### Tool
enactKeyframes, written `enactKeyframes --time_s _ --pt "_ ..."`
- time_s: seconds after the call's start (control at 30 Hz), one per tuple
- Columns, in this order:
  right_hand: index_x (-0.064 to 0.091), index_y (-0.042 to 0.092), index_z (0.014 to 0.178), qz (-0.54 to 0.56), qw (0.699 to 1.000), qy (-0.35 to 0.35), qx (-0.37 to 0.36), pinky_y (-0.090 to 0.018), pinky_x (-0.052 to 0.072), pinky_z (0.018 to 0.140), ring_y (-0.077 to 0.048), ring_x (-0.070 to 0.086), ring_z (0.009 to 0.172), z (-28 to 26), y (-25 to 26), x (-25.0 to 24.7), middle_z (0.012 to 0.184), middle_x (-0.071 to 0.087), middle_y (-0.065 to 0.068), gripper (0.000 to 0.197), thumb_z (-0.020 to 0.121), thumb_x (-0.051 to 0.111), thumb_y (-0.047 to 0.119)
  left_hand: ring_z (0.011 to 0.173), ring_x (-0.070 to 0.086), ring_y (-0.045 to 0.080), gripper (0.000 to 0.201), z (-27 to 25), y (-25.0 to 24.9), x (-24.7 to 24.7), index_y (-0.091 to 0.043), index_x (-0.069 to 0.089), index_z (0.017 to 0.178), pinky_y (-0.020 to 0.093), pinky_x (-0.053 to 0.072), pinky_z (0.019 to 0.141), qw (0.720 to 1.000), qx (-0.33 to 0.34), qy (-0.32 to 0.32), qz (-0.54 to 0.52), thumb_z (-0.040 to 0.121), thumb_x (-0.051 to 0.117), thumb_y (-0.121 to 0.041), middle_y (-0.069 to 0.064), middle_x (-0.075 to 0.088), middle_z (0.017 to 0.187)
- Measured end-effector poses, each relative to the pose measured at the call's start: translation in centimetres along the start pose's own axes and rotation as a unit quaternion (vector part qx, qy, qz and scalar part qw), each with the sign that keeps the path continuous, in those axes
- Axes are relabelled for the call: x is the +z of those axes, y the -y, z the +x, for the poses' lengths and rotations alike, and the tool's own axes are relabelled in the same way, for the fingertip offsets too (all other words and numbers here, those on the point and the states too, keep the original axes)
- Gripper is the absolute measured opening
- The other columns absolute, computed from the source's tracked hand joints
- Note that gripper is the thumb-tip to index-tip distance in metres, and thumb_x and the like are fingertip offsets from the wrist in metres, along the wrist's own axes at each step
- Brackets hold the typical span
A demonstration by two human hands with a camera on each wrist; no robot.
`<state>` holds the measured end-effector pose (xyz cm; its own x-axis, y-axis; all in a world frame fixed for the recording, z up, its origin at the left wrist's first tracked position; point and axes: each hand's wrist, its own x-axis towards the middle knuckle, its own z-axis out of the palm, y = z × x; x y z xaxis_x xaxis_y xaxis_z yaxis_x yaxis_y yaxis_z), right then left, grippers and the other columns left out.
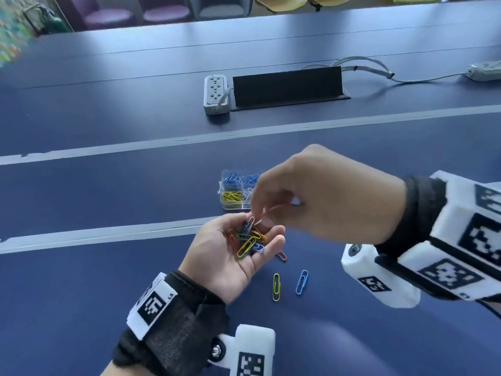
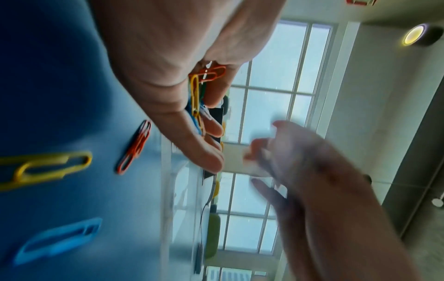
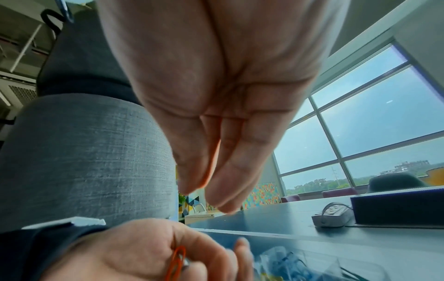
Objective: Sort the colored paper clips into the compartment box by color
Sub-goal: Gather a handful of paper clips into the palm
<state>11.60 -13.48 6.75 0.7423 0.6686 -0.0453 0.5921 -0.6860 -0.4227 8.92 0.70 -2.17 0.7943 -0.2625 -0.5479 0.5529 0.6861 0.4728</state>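
1. The left hand (image 1: pixel 230 248) lies palm up with its fingers loosely cupped, serving as a little tray for a mixed heap of coloured wire paper clips (image 1: pixel 248 238). That probably saves reaching down to the worktop for each one.
2. The right hand (image 1: pixel 320 194) hangs over that palm with thumb and fingertips drawn together, pinching what looks like a pale clip (image 1: pixel 251 221) at the top of the heap. The wrist views are too blurred to confirm the grip.
3. The clear plastic compartment box (image 1: pixel 222 191) sits at about 12 o'clock from the cupped palm, close by, so each trip is short. Blue clips fill its far cells, yellow its near left cell and pale ones the cell beside it; the right hand hides the rest.
4. Three loose clips lie on the worktop at about 4 o'clock from the left hand: a red one (image 1: pixel 282 255) just beside the fingertips, then a yellow one (image 1: pixel 276 287) and a blue one (image 1: pixel 301 282).
5. The dark blue worktop (image 1: pixel 108 202) is crossed by pale grey strips. Farther off lie a grey power strip (image 1: pixel 215 94) and a black cable hatch (image 1: pixel 288 86), with upholstered chairs beyond and large windows along one side of the room.
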Motion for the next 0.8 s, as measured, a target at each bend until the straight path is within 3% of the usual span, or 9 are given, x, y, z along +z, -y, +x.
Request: enactKeyframes --time_s 0.07,0.13,0.2,0.33,0.43,0.5,0.6,0.73,0.8 --pt "0.066 0.031 0.092 -0.057 0.997 0.044 -0.008 -0.028 0.046 0.069 -0.011 0.056 0.076 -1.6 -0.7 1.1 0.083 0.064 0.010 0.018 0.083 0.058 0.018 0.065 0.069 0.028 0.026 0.5 -0.9 -1.0 0.000 0.064 0.081 0.041 0.056 0.069 1.000 0.003 0.009 -0.016 0.089 0.043 -0.014 0.016 0.069 0.075" --pt "0.056 0.036 0.107 -0.137 0.976 0.167 -0.015 -0.030 0.043 0.067 -0.015 0.050 0.085 -3.0 -0.9 3.2 0.097 0.051 0.013 0.026 0.088 0.051 0.018 0.072 0.070 0.030 0.028 1.1 -1.5 -1.9 -0.001 0.064 0.086 0.042 0.056 0.071 1.000 0.008 0.018 -0.024 0.090 0.041 -0.016 0.017 0.069 0.082" --pt "0.045 0.034 0.116 -0.173 0.959 0.220 -0.037 -0.031 0.039 0.061 -0.018 0.045 0.092 -3.8 -1.2 4.8 0.105 0.040 0.010 0.033 0.089 0.046 0.015 0.076 0.069 0.033 0.031 1.6 -1.8 -2.3 0.000 0.065 0.090 0.042 0.057 0.072 0.999 0.005 0.027 -0.016 0.091 0.038 -0.017 0.018 0.069 0.086" --pt "0.052 0.025 0.104 -0.181 0.955 0.209 -0.104 -0.030 0.036 0.048 -0.021 0.049 0.087 -3.0 -1.9 5.8 0.105 0.048 0.002 0.029 0.082 0.051 0.007 0.082 0.069 0.034 0.030 2.1 -1.9 -1.7 0.001 0.066 0.095 0.044 0.055 0.078 0.998 -0.005 0.054 0.015 0.082 0.044 -0.015 0.020 0.069 0.091" --pt "0.058 0.021 0.078 -0.201 0.946 0.224 -0.119 -0.026 0.032 0.041 -0.018 0.054 0.073 -2.3 -2.4 6.4 0.084 0.055 0.005 0.018 0.071 0.063 0.005 0.083 0.069 0.035 0.032 2.5 -1.7 -1.2 0.002 0.065 0.097 0.044 0.054 0.079 0.997 -0.009 0.070 0.017 0.077 0.046 -0.015 0.021 0.069 0.092" --pt "0.055 0.020 0.069 -0.186 0.951 0.216 -0.116 -0.029 0.039 0.040 -0.020 0.056 0.070 -1.8 -2.2 6.6 0.077 0.055 0.004 0.017 0.073 0.067 0.009 0.084 0.068 0.035 0.032 2.7 -1.7 -0.9 0.002 0.064 0.098 0.044 0.055 0.080 0.997 -0.011 0.073 0.016 0.082 0.044 -0.016 0.021 0.069 0.092" --pt "0.058 0.014 0.083 -0.163 0.955 0.226 -0.104 -0.041 0.051 0.060 -0.027 0.056 0.079 -1.8 -3.0 6.5 0.086 0.055 -0.002 0.013 0.092 0.051 0.021 0.084 0.068 0.035 0.033 2.7 -1.9 -1.0 0.002 0.064 0.098 0.042 0.054 0.081 0.997 -0.006 0.077 0.009 0.078 0.046 -0.017 0.022 0.069 0.092" --pt "0.062 0.017 0.070 -0.146 0.977 0.132 -0.088 -0.030 0.048 0.043 -0.024 0.058 0.053 -2.0 -4.6 6.5 0.066 0.057 0.001 0.029 0.083 0.041 0.032 0.083 0.069 0.035 0.034 2.5 -2.0 -1.4 0.004 0.067 0.093 0.041 0.055 0.079 0.996 0.004 0.086 -0.010 0.076 0.047 -0.016 0.023 0.069 0.092" --pt "0.064 0.018 0.066 -0.128 0.984 0.106 -0.064 -0.026 0.045 0.042 -0.023 0.055 0.049 -1.7 -5.2 6.2 0.062 0.059 0.002 0.031 0.078 0.039 0.031 0.083 0.069 0.036 0.034 2.3 -1.8 -1.7 0.005 0.069 0.091 0.041 0.056 0.077 0.996 0.008 0.086 -0.019 0.075 0.048 -0.016 0.024 0.069 0.092"
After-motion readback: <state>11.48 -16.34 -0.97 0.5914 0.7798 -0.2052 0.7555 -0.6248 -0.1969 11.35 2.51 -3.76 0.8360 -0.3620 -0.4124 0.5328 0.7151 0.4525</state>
